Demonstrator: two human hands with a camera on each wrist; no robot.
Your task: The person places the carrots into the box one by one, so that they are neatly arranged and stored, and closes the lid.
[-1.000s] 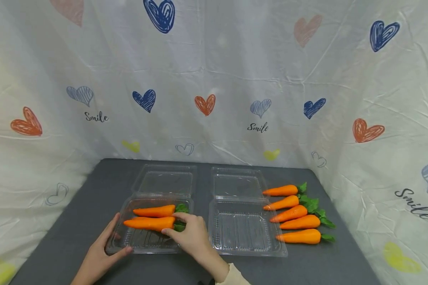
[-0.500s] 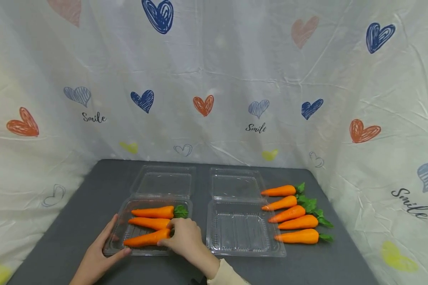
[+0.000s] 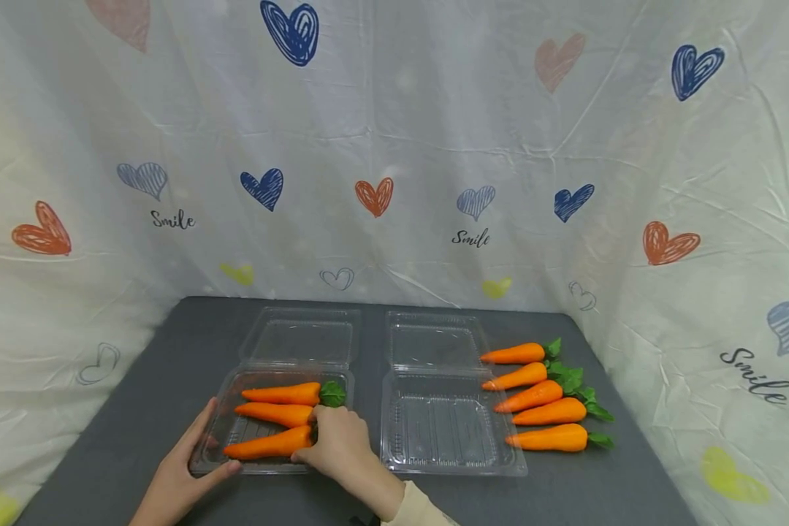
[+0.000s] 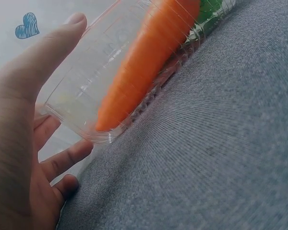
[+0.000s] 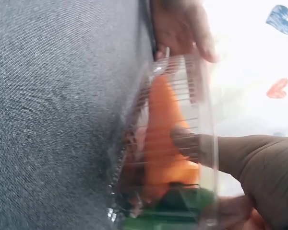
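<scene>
Nearer the person than a second ago, the front carrot (image 3: 266,444) lies along the near side of a clear open container (image 3: 226,416), its leafy end pinched in the right grip (image 3: 338,442). Just beyond that grip, two more carrots (image 3: 281,394) rest in the same container, while the left grip (image 3: 187,460), thumb and fingers apart, touches its corner. Right of the right grip, a second open container (image 3: 450,424) and, farther out, five carrots (image 3: 549,413) sit on the grey surface (image 3: 164,380).
</scene>
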